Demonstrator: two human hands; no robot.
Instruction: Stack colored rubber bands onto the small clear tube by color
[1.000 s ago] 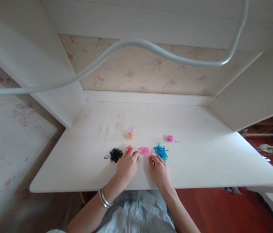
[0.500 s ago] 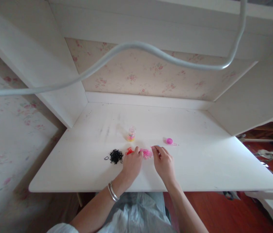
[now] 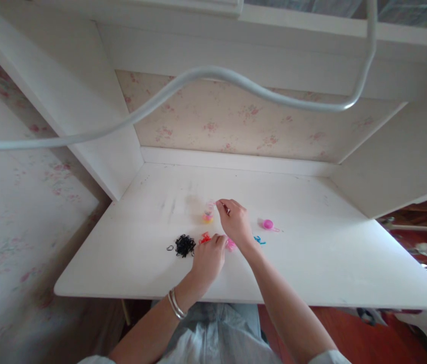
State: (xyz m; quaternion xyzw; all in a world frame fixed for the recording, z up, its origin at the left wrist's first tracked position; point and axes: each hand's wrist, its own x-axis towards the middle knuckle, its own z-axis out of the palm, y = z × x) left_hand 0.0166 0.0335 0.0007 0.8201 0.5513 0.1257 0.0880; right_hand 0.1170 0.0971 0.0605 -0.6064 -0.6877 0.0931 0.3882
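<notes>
My right hand [image 3: 235,221] pinches a small pink rubber band at the mouth of a small clear jar [image 3: 208,216], which has yellow and pink in its lower part. Closer to me, my left hand [image 3: 209,256] is curled with its fingertips together between the red rubber bands [image 3: 204,236] and the pink rubber bands [image 3: 230,244]. Whatever those fingers may hold is hidden. Left of that hand lies a heap of black rubber bands [image 3: 185,245]. A few blue rubber bands [image 3: 259,239] lie to the right of my right wrist.
A round pink lid [image 3: 268,224] with a thin pink loop lies on the white desk [image 3: 312,263]. A white cable [image 3: 213,72] hangs across the view above. Shelf panels [image 3: 395,151] close in the desk at the sides and back.
My right hand has moved from beside the pink rubber bands, up and left to the jar's mouth, uncovering the blue bands. My left hand stays almost in place. The view has shifted slightly.
</notes>
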